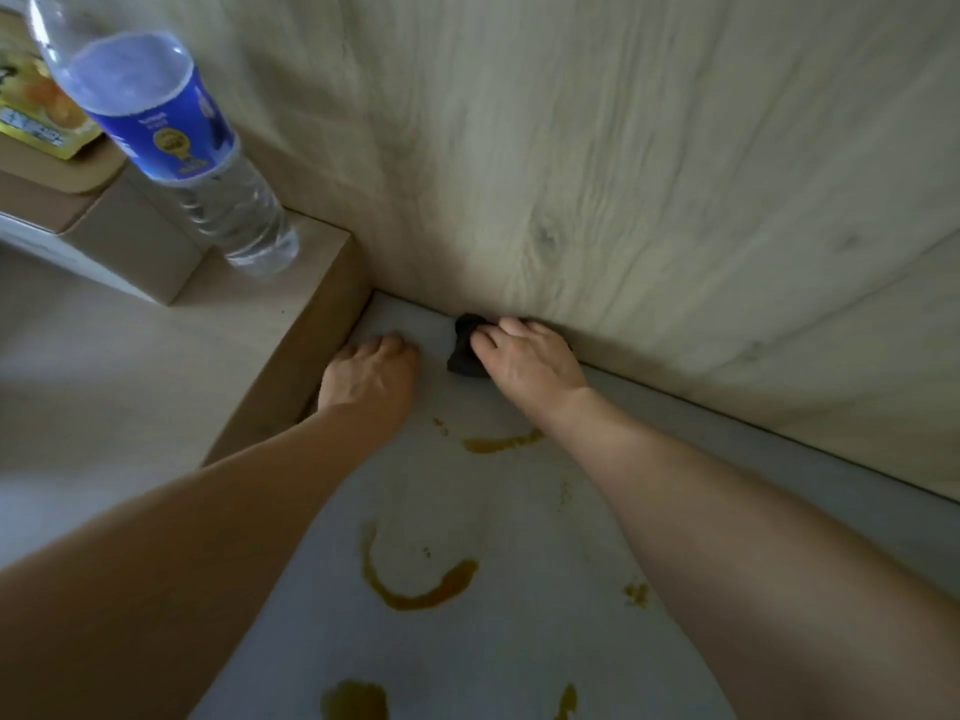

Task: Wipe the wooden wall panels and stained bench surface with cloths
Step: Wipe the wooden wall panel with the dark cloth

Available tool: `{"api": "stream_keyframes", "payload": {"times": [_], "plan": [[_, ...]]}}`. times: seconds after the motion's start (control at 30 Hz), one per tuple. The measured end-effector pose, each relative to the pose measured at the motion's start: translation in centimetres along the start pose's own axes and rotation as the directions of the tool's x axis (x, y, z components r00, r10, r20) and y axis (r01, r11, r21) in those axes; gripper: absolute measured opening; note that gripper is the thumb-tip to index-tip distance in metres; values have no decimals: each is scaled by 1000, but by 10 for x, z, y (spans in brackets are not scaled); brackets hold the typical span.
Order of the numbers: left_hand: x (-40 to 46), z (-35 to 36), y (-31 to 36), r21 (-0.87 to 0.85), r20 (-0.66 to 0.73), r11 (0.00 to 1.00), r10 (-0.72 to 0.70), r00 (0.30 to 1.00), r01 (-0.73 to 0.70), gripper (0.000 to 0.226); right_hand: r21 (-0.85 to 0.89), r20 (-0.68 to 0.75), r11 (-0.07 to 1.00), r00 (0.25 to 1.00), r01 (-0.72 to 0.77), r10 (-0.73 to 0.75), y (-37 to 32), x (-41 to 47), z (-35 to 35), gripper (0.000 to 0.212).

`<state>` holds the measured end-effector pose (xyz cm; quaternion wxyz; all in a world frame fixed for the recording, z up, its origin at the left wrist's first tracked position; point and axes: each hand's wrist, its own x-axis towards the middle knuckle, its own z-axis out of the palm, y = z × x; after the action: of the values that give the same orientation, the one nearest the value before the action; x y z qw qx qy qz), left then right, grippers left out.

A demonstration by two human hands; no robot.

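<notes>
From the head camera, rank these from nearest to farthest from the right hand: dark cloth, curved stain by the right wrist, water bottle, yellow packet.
1. dark cloth: under the right hand's fingers, at the wall's foot.
2. curved stain: on the bench, just below the wrist.
3. water bottle: on the raised ledge, up left.
4. yellow packet: far left corner, behind the bottle.

head cam: worn, looks forward and steeply down
framing: close over bench (pixel 519 641) corner, wall panel (pixel 623 148) ahead, both forearms reaching in
lens: wide-angle, edges bent
views: one only
</notes>
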<state>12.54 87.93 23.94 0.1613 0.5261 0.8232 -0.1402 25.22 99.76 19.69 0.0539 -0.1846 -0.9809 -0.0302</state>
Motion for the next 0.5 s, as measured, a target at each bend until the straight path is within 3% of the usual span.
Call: {"api": "stream_keyframes", "payload": {"times": [0.5], "plan": [[-30, 13, 249, -191, -146, 966, 145, 978, -172, 53, -44, -78, 999, 997, -21, 17, 134, -214, -10, 36]]}}
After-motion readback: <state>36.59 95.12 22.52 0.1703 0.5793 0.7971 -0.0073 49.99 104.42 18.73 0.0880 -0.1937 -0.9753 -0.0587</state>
